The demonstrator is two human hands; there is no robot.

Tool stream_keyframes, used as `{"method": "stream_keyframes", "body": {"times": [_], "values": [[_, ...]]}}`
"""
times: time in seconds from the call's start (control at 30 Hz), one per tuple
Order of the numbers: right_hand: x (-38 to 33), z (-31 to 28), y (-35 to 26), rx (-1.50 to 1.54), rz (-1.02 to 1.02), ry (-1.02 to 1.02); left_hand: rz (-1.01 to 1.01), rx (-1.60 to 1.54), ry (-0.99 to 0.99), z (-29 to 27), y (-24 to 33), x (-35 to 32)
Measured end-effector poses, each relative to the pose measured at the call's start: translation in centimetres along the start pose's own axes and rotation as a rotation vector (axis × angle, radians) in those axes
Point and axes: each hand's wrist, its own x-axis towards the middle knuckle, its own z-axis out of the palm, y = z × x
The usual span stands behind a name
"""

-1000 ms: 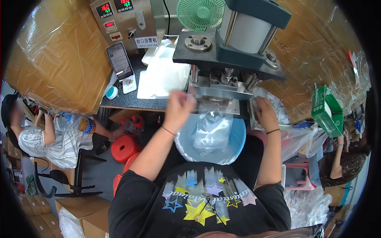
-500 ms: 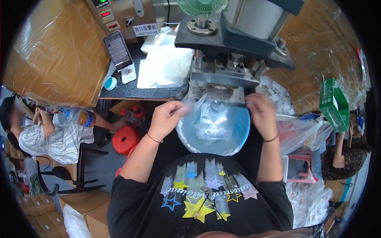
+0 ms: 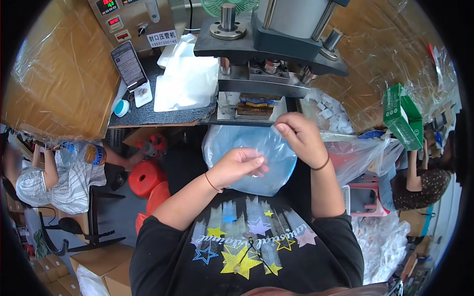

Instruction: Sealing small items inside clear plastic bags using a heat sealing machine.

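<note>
My left hand [image 3: 238,168] is over a bin with a pale blue plastic liner [image 3: 284,170]. Its fingers are loosely curled and apart, with no clear object between them. Higher up, at the bin's far side, my right hand [image 3: 300,138] is pinched closed on what looks like the edge of a clear plastic film [image 3: 276,129]. The film's extent is hard to make out against the liner. Just beyond my hands, the metal press [image 3: 264,88] has its upper plate raised above a brown and blue die block [image 3: 255,106].
Flat white translucent bags [image 3: 185,86] lie on the dark worktop, near a propped phone [image 3: 129,66] and a small jar [image 3: 121,108]. White scraps [image 3: 330,111] lie right of the press. A green box [image 3: 402,117] stands farther right. Other people sit at both sides.
The clear piece over the bin is no longer plainly visible there. My left hand has moved right and nearer, my right hand inward. The press's die block now shows. The whole view has shifted slightly.
</note>
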Motion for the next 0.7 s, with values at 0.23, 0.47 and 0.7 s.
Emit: {"method": "stream_keyframes", "body": {"times": [0.23, 0.47, 0.7], "values": [[-0.4, -0.2, 0.3, 0.124, 0.192, -0.045, -0.028, 0.039, -0.002, 0.7, -0.7, 0.8], [-0.4, -2.1, 2.2, 0.047, 0.027, -0.298, -0.223, -0.164, -0.073, 1.4, 0.5, 0.8], [-1.6, -6.6, 10.5, -0.904, 0.582, -0.092, -0.127, -0.082, 0.096, -3.6, 1.9, 3.5]]}}
